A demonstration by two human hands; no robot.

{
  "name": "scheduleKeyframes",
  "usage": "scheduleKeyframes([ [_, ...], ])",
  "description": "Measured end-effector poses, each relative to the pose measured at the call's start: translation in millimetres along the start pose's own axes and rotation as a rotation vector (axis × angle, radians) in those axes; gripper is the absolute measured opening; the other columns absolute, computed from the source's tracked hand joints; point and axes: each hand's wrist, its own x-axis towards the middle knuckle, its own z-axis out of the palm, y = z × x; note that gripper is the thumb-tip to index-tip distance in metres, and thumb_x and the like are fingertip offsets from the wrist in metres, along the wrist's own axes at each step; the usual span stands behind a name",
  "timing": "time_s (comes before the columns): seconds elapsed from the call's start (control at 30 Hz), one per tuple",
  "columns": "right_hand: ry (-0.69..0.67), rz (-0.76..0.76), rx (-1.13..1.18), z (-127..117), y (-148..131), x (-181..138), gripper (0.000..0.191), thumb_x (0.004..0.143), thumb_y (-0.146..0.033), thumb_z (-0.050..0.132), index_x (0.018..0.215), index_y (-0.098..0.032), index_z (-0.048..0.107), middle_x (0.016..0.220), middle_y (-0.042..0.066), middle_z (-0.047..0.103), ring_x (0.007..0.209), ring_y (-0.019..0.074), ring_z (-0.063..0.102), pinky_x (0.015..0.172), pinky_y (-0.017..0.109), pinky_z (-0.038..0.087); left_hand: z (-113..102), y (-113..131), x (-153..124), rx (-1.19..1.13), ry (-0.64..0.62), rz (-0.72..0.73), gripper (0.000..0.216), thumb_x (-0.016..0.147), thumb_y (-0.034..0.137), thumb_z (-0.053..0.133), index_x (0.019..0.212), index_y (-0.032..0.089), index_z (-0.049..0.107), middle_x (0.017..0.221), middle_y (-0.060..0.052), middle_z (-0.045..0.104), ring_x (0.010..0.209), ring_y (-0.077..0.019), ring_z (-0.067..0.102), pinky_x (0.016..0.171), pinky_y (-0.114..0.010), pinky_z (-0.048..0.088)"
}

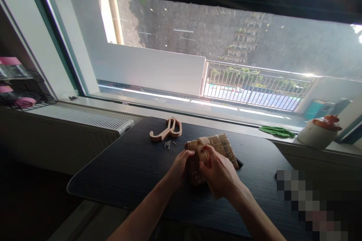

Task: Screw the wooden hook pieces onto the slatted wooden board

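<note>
From the head camera, a pale wooden piece [202, 153] with a round hole in it is right at the fingers, in the gap between the two hands, above the dark tabletop [121, 169]. The right hand [220, 168] has its thumb and pointer finger bent around the piece, pinching it. The left hand [178, 168] is just beside it, with its thumb lying along the left edge of a brown block [220, 144]. Its other fingers are mostly hidden, so I cannot tell how hard they squeeze. The brown block is behind and under the wooden piece, and it sits tilted. A black strip [240, 162] pokes out at its right corner.

There are dark marks on the brown block that look like print, but they are too small to read.

Past the left hand, two wooden hooks [161, 135] lie close together on the tabletop. A few small screws [167, 144] lie near them in a loose pile. The hands cover part of the brown block and part of the wooden piece.

A white radiator [82, 117] is on the left, with pink things [25, 102] on a black rack [46, 99] at its far end. A green cloth [277, 131] and a white pot [316, 134] sit on the right, by the big window [175, 41].
</note>
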Motion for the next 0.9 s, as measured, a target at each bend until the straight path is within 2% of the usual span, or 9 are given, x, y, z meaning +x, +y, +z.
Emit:
scheduleKeyframes([
  [0.2,0.047,0.093,-0.057,-0.3,4.1,0.2,0.039,0.081,-0.032,0.043,0.119,-0.02,0.043,0.09,0.006,0.064,0.078,0.0194,0.059,0.062,0.026,0.032,1.5,1.3,-0.9,-0.007,0.04,-0.028,0.024,0.07,0.026,0.058,0.089,0.012,0.061,0.076,-0.003,0.065,0.065,-0.0147,0.059,0.064,-0.026,0.044],
  [0.4,0.01,-0.003,-0.005,4.2,-5.6,0.7,0.034,0.083,-0.033,0.041,0.114,-0.02,0.044,0.09,0.005,0.063,0.077,0.0187,0.06,0.06,0.025,0.032,-2.6,-1.4,0.8,-0.044,0.025,-0.035,0.022,0.072,0.029,0.055,0.084,0.011,0.061,0.07,-0.002,0.063,0.061,-0.013,0.057,0.062,-0.024,0.043],
  [0.53,-0.004,-0.005,-0.027,5.9,-13.6,6.1,0.035,0.083,-0.033,0.042,0.115,-0.02,0.042,0.092,0.005,0.063,0.077,0.0189,0.06,0.06,0.026,0.031,-3.1,-2.0,0.9,-0.023,0.045,-0.001,0.016,0.072,0.025,0.056,0.08,0.012,0.061,0.067,-0.001,0.062,0.061,-0.0119,0.057,0.062,-0.022,0.043],
  [0.7,-0.035,-0.029,-0.03,3.2,-17.6,7.1,0.036,0.088,-0.036,0.034,0.119,-0.02,0.041,0.098,0.008,0.061,0.08,0.019,0.06,0.061,0.026,0.032,1.9,-0.4,-1.3,0.028,0.0,0.041,0.036,0.067,0.026,0.065,0.101,0.017,0.058,0.091,-0.004,0.066,0.081,-0.0179,0.061,0.074,-0.027,0.045],
  [0.77,-0.038,-0.026,-0.027,2.5,-17.9,5.9,0.036,0.089,-0.036,0.032,0.12,-0.02,0.042,0.1,0.008,0.061,0.08,0.019,0.06,0.061,0.026,0.033,2.0,-1.0,-1.5,0.028,-0.009,0.055,0.041,0.065,0.025,0.068,0.104,0.019,0.056,0.098,-0.005,0.065,0.087,-0.0193,0.061,0.078,-0.028,0.045],
  [0.9,-0.027,-0.037,0.006,3.8,-17.6,3.3,0.032,0.088,-0.034,0.034,0.115,-0.021,0.044,0.096,0.007,0.061,0.08,0.0195,0.06,0.062,0.026,0.033,-1.7,-4.3,-0.1,0.031,-0.021,0.075,0.041,0.065,0.024,0.069,0.104,0.019,0.056,0.099,-0.006,0.064,0.087,-0.0192,0.061,0.08,-0.029,0.045],
])
